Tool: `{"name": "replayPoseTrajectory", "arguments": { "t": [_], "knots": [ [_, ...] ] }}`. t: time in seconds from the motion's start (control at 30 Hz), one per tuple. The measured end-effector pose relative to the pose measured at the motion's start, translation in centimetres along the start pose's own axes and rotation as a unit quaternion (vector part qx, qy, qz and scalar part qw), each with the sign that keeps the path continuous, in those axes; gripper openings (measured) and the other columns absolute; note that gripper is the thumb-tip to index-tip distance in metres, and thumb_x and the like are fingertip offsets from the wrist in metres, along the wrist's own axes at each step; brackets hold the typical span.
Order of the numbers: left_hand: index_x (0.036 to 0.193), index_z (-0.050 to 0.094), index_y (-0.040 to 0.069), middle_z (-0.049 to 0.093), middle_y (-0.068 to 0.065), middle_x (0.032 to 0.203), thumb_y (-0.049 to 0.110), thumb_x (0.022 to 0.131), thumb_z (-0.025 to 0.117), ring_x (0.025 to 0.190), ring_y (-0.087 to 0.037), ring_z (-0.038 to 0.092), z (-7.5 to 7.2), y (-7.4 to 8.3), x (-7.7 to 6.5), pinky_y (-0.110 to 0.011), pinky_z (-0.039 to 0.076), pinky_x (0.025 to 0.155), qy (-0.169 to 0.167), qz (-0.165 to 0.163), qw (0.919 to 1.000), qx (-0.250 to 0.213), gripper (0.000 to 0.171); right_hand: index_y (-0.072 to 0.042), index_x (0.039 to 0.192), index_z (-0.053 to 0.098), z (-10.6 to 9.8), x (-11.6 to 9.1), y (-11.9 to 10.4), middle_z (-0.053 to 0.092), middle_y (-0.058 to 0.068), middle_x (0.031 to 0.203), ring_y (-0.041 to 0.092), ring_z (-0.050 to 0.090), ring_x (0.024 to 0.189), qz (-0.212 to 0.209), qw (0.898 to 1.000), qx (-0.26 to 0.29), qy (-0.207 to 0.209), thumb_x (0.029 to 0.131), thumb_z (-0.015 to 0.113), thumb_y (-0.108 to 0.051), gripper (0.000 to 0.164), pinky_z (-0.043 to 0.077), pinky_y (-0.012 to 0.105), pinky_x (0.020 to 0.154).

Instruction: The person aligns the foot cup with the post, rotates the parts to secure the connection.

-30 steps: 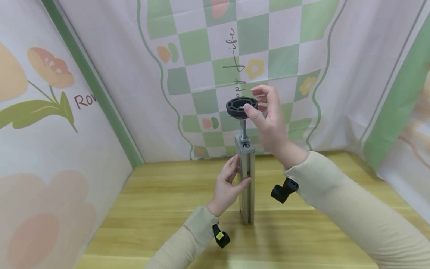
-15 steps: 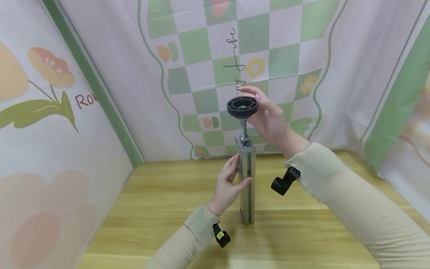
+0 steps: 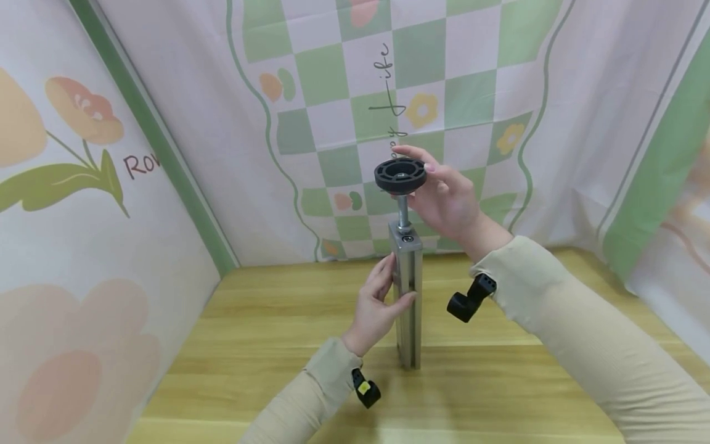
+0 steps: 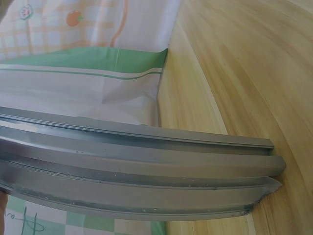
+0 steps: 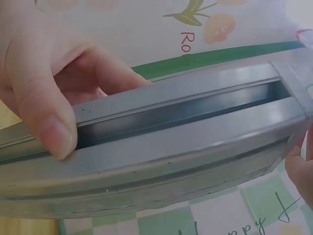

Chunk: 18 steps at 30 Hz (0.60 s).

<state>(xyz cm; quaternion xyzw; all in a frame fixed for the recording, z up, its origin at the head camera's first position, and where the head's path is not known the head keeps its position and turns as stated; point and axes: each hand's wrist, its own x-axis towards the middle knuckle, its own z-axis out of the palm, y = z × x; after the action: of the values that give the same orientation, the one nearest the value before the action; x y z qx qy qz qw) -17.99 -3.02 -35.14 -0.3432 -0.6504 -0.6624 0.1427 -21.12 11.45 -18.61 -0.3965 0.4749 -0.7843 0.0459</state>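
An aluminium profile (image 3: 409, 327) stands upright on the wooden table, capped by a grey end plate (image 3: 409, 244). Out of the plate rises a threaded stem (image 3: 403, 213) bearing a round black levelling foot (image 3: 400, 185), its ribbed face upward. My left hand (image 3: 377, 314) grips the profile partway up, the thumb across its grooved near side. At the foot's right rim is my right hand (image 3: 449, 200), thumb on the edge and fingers reaching behind. In the right wrist view the left thumb (image 5: 58, 137) presses by the slot; the right fingertips (image 5: 301, 166) show at the right edge.
The wooden table (image 3: 266, 333) surrounds the profile's base. Printed cloth hangs close behind it, with a green check pattern (image 3: 366, 117), and another flowered cloth (image 3: 72, 240) stands on the left. Each wrist carries a small black camera mount (image 3: 468, 302).
My right hand has turned around the foot: its thumb has gone from over the near top to the right rim, with fingers further behind. The left hand and profile have stayed put.
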Motion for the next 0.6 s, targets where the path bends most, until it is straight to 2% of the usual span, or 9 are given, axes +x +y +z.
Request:
{"name": "replayPoseTrajectory", "arguments": {
  "t": [0.37,0.6],
  "knots": [
    [0.142,0.03,-0.008,0.029,-0.026,0.148,-0.009,0.084,0.064,0.134,-0.038,0.036,-0.11,0.06,-0.07,-0.036,0.031,0.113,-0.004,-0.003,1.0,-0.001,0.067,-0.019,0.113,0.058,-0.22,-0.02,0.34,0.052,0.004,0.115,0.015,0.051,0.102,-0.015,1.0,-0.009,-0.014,0.093,0.047,-0.025,0.023,0.042,0.027,0.089],
    [0.141,0.029,-0.009,0.03,-0.027,0.147,-0.011,0.083,0.064,0.132,-0.039,0.037,-0.11,-0.21,-0.02,-0.034,0.031,0.113,-0.003,0.011,0.9999,-0.005,0.068,-0.019,0.11,0.058,-0.11,-0.17,0.32,0.049,0.006,0.116,0.015,0.05,0.106,-0.036,0.997,-0.06,0.005,0.093,0.048,-0.025,0.021,0.042,0.029,0.092]
  ]
}}
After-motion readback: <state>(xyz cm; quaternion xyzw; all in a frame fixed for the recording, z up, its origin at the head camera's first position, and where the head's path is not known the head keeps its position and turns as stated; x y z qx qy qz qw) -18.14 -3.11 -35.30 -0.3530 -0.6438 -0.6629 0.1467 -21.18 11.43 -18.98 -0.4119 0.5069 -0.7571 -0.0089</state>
